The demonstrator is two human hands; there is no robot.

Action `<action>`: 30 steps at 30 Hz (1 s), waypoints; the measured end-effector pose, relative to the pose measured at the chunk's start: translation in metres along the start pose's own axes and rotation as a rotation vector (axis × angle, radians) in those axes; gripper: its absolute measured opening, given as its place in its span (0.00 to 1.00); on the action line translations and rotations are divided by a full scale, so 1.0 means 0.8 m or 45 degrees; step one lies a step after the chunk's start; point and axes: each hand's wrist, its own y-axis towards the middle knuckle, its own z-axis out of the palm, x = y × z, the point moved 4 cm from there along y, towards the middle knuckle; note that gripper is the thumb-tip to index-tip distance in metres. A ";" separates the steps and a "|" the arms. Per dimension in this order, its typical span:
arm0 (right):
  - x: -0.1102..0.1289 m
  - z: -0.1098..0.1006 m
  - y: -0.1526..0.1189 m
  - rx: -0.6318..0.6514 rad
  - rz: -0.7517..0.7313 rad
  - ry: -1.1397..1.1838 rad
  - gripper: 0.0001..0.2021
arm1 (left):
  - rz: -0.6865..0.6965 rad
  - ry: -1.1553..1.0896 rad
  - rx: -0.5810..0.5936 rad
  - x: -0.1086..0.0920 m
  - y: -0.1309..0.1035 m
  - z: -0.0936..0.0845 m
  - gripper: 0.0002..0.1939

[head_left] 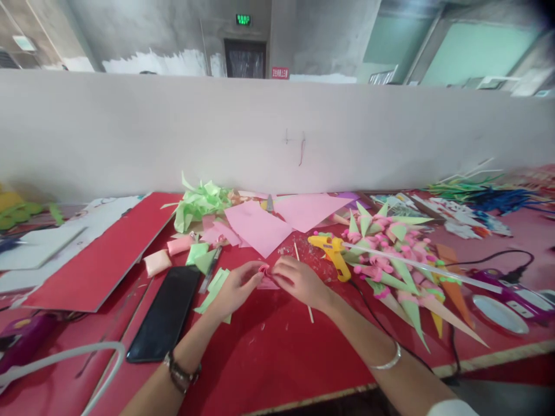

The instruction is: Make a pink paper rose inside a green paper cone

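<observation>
1. Here, my left hand [236,289] is closed to a pinch, thumb against fingertips, on the left edge of a small curled pink paper piece [265,269].
2. My right hand [301,282] bends in from the other side, its fingertips gathered at the same piece; my fingers hide exactly how much each grips.
3. The pink piece sits between my two sets of fingertips, over the red tabletop [260,358]; I cannot tell whether its lower edge touches the surface.
4. Just beyond my fingers lie larger pink paper sheets [259,226].
5. A thin stick [310,315] passes under my right hand, and the yellow hot-glue gun [333,253] rests to its right.
6. Beside my left hand are light green paper strips [214,292], with a black smartphone [165,315] farther left.
</observation>
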 end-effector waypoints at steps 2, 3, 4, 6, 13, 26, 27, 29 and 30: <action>0.000 0.005 -0.002 0.031 -0.038 -0.052 0.09 | 0.067 0.178 -0.044 -0.001 -0.004 -0.002 0.13; 0.001 0.007 -0.003 0.050 -0.057 -0.090 0.10 | 0.099 0.271 -0.032 -0.003 -0.005 -0.002 0.12; 0.003 0.008 -0.004 0.064 -0.071 -0.128 0.11 | 0.124 0.356 -0.009 -0.004 -0.007 0.000 0.12; 0.005 0.009 -0.005 0.068 -0.076 -0.180 0.12 | 0.145 0.487 0.045 -0.005 -0.009 0.003 0.12; 0.004 -0.003 -0.013 -0.002 0.061 -0.203 0.11 | 0.072 0.376 -0.063 0.000 -0.011 0.003 0.13; 0.007 0.005 -0.019 0.017 0.029 -0.177 0.12 | -0.178 -0.160 -0.116 0.003 -0.016 0.013 0.18; 0.007 0.005 -0.019 0.031 0.028 -0.152 0.12 | -0.174 -0.168 -0.116 0.003 -0.016 0.012 0.19; 0.007 0.003 -0.018 0.052 0.017 -0.103 0.11 | -0.139 -0.182 -0.119 0.003 -0.015 0.010 0.20; 0.006 0.001 -0.018 0.049 0.012 -0.087 0.11 | -0.119 -0.190 -0.115 0.003 -0.015 0.008 0.20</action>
